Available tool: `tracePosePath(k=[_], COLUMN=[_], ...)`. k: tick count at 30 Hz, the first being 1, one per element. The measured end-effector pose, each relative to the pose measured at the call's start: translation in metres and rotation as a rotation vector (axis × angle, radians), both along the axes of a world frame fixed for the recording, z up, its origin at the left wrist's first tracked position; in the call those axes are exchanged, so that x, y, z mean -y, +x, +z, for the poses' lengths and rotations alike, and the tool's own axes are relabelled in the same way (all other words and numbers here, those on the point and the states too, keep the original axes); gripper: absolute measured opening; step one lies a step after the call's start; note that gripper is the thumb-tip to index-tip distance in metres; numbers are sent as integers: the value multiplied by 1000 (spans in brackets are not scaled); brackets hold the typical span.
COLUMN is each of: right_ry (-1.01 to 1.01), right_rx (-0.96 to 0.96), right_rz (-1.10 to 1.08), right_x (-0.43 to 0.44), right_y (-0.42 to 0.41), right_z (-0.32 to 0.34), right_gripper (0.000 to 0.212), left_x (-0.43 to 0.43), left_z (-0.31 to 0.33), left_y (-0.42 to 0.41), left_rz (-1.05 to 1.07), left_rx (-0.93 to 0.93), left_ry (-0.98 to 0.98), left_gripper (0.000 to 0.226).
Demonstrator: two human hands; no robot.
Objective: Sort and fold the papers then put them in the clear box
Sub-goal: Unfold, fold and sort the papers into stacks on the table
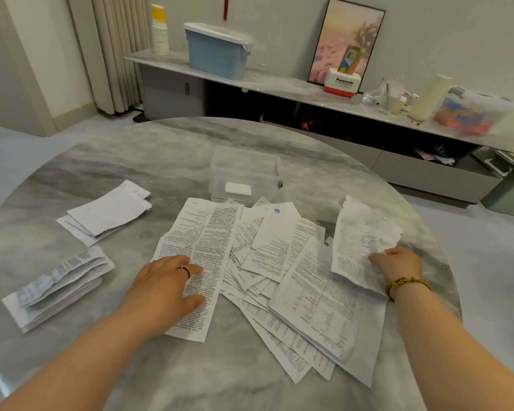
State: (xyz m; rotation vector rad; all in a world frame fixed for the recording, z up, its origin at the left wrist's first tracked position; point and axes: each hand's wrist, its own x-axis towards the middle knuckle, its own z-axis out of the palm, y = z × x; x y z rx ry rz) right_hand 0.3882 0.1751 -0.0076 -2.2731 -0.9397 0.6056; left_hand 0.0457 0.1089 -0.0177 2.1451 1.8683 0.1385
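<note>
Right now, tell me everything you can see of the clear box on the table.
The clear box is see-through, colourless plastic, rectangular, upright, seemingly lidded, with a dark latch on its right end and a white rectangle showing at its front. It stands on the grey marble table, just behind the loose papers, whose far edges reach its base.

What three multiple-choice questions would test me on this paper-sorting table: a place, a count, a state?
1. The clear box stands: A behind the loose paper pile; B at the table's left edge; C on the floor.
2. Folded stacks left of the pile: A one; B two; C four.
3. The right hand: A lies flat, empty; B grips a crumpled sheet; C is inside the box.
Answers: A, the box sits just beyond the pile; B, one lies farther, one nearer; B, the hand pinches the sheet's edge.
</note>
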Motion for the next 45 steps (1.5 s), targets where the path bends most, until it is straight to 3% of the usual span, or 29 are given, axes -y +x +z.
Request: tracePosePath(k=[4,9,11,16,19,23,29,33,45], right_ry=[201,301,312,274,207,138,143,139,68], right_rx=[-257,-498,-504,-354,-324,-564,-757,-852,-844], right_rz=[53,164,198,373,517,620,569,592,689], right_x=[32,68,78,98,100,98,84,84,79], right_y=[-28,-70,-89,-142,-162,-167,-145,-133,-121], right_z=[22,52,54,48,36,30,30,34,32], right_gripper=[9,10,5,21,19,17,12,17,22], left_x=[3,17,22,27,26,20,19,17,11], left_z=[8,22,31,44,46,44,43,45,42], left_y=[5,19,24,25,17,7,3,-2,-8], left_rz=[31,84,76,156,263,304,207,200,268], left_rx=[280,759,919,1245,1282,1338,1310,1269,1341], left_ry=[54,-150,-206,-224,-156,-230,-470,-452,-381], left_gripper=[46,35,30,16,19,22,19,22,20])
